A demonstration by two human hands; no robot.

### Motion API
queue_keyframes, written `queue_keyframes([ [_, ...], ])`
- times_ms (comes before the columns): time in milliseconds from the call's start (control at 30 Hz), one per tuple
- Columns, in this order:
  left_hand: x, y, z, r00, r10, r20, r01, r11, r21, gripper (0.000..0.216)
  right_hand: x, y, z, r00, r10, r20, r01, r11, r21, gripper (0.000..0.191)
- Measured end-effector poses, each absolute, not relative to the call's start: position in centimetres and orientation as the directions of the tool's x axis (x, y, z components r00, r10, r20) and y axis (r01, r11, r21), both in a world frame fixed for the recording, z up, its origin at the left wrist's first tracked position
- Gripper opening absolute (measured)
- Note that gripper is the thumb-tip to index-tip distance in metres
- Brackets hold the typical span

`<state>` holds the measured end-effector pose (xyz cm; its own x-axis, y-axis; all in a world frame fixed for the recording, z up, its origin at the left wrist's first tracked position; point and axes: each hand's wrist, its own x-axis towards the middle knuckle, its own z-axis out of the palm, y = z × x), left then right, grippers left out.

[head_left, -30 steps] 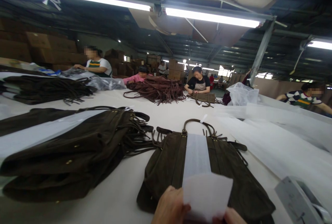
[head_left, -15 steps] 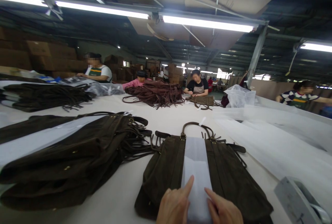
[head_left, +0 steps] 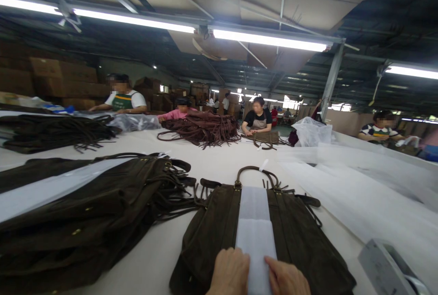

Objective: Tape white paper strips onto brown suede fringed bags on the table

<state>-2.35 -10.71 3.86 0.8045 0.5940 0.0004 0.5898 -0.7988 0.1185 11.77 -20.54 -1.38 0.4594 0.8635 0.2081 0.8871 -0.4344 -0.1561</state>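
Observation:
A dark brown suede bag [head_left: 294, 235] with handles and fringe lies flat on the white table in front of me. A strip of white tissue [head_left: 255, 222] runs down its middle. My left hand [head_left: 231, 272] and my right hand [head_left: 285, 279] rest at the strip's near end, one on each side, fingers laid flat on it. Only the backs of the hands show at the bottom edge.
A pile of similar dark bags [head_left: 99, 213] with a white strip lies to the left. A grey tape dispenser [head_left: 390, 263] sits at the lower right, white sheets [head_left: 359, 190] beyond it. Several people work at the table's far side near heaps of straps [head_left: 201, 128].
The tissue's loose end, held up a second ago, now lies flat on the bag. My fingers have flattened and both hands have drawn back toward me.

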Motion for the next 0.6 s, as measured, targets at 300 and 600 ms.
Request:
queue_keyframes([
  [300,1.4,-10.3,3.8,0.937,0.341,0.079,0.342,-0.94,-0.007,0.037,11.1,-20.0,2.6,0.457,0.882,0.115,0.889,-0.447,-0.102,0.043],
  [600,2.4,-11.2,3.4,0.799,0.586,0.137,0.565,-0.809,0.163,0.048,14.1,-18.8,2.1,0.284,0.955,0.089,0.921,-0.246,-0.301,0.053],
])
